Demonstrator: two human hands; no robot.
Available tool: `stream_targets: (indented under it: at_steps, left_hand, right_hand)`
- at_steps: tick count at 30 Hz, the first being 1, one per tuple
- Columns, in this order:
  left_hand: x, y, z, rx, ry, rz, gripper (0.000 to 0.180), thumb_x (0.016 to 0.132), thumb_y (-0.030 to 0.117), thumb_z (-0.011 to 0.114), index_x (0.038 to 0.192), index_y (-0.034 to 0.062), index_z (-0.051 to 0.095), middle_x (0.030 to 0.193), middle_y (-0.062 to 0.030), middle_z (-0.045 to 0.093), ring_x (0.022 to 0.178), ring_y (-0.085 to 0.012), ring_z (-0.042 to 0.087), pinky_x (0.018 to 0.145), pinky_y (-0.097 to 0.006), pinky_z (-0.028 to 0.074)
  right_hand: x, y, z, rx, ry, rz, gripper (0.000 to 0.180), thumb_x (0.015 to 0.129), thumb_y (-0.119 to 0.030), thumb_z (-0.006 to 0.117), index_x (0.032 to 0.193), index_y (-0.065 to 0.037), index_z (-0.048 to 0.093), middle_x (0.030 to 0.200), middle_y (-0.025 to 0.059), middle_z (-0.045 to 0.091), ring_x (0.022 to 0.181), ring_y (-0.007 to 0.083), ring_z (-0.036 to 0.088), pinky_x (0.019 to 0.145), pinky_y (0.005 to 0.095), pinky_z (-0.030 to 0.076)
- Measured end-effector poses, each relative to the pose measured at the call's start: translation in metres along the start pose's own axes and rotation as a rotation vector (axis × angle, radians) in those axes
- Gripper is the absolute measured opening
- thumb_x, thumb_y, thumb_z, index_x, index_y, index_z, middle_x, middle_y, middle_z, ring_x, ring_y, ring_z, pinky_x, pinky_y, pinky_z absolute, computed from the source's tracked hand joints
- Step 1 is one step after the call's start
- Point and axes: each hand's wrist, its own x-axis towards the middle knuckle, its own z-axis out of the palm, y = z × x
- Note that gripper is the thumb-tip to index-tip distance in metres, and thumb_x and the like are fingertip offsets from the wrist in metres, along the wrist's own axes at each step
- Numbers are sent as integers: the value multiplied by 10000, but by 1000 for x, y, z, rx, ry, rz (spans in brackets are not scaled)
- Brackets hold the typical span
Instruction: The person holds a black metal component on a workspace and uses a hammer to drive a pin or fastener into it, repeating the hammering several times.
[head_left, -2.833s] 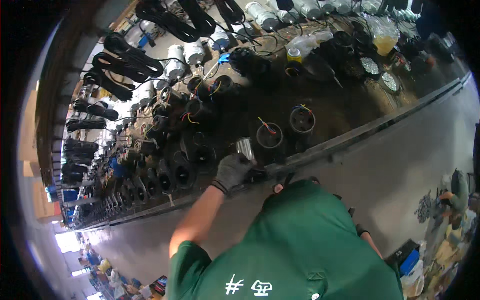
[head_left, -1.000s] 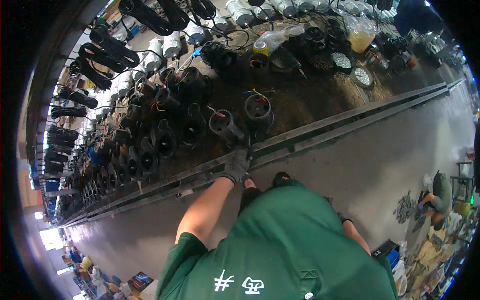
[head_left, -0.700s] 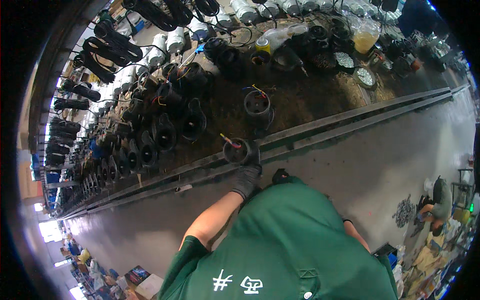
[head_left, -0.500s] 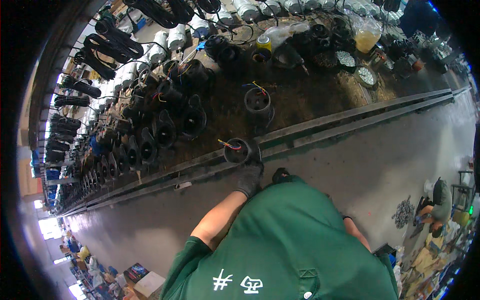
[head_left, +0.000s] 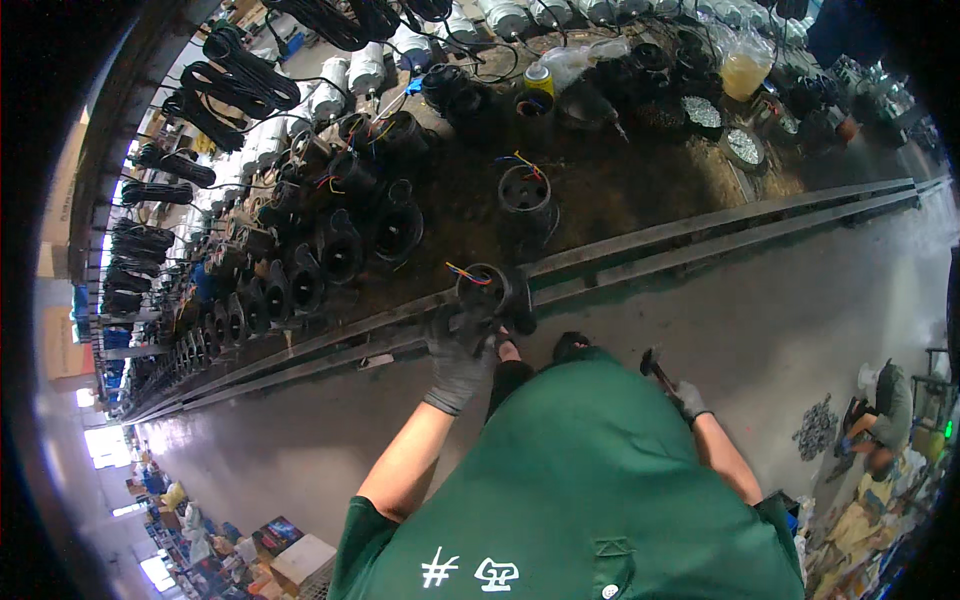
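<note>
My left hand [head_left: 460,358], in a dark grey glove, is at the near side of a black round housing [head_left: 483,290] at the bench's front edge. Its fingers are bent against the housing's lower wall, though they partly blend into the dark. Coloured wires stick out of the housing's open top. Off to the right of my body, my right hand [head_left: 690,402], also gloved, is closed round the handle of a hammer [head_left: 656,370] held over the floor. A second black housing with wires [head_left: 525,190] stands upright farther in on the bench.
Rows of black housings [head_left: 340,250] line the bench's left side. Behind stand silver motors [head_left: 365,70] and hanging coiled black cables [head_left: 240,90]. A yellow can [head_left: 538,78] and bowls of small metal parts [head_left: 743,147] sit toward the back. Another person [head_left: 885,410] crouches at far right.
My right hand has come into view from beside my body with the hammer. The left hand has shifted leftward round the near side of the housing. The view has moved slightly.
</note>
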Motion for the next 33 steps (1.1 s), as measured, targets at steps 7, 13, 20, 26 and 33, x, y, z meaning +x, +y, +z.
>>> stream_targets:
  at_steps: [7, 13, 20, 26, 33]
  left_hand:
    - [72, -16, -8, 128, -297, 149, 767, 804, 403, 775, 1481, 139, 529, 1318, -218, 654, 1199, -426, 625, 1068, -536, 466]
    - [89, -26, -7, 25, -441, 69, 898, 743, 478, 836, 1494, 116, 502, 1298, -226, 653, 1159, -449, 626, 1041, -516, 489]
    - [93, -24, -15, 57, -349, 7, 884, 628, 376, 893, 1399, 135, 535, 1260, -236, 626, 1140, -440, 620, 1004, -504, 519]
    - [93, -20, -17, 9, -481, -166, 1018, 651, 538, 897, 1468, 80, 497, 1333, -232, 633, 1290, -426, 550, 1140, -489, 432]
    - [81, 2, -10, -61, -245, -420, 850, 601, 407, 943, 1293, 68, 583, 1308, -246, 577, 1189, -415, 610, 1015, -475, 523]
  right_hand:
    - [-13, -164, -38, 225, -20, -553, 521, 972, -520, 595, 1207, -68, 703, 1118, 219, 726, 1076, 401, 689, 898, 458, 537]
    - [-6, -272, -42, -422, -161, -756, 554, 963, -530, 615, 1291, -86, 662, 1147, 222, 716, 1109, 400, 679, 923, 467, 530]
    - [-2, -292, -25, -389, -69, -906, 454, 955, -422, 632, 1289, -119, 686, 1062, 193, 754, 993, 387, 725, 873, 474, 551]
    - [-8, -306, -37, -520, -142, -923, 484, 929, -314, 642, 1386, -153, 640, 991, 141, 775, 955, 336, 743, 840, 446, 569]
    - [11, -287, -16, -348, -163, -860, 605, 933, -252, 627, 1520, -188, 495, 947, 149, 769, 928, 336, 744, 804, 449, 567]
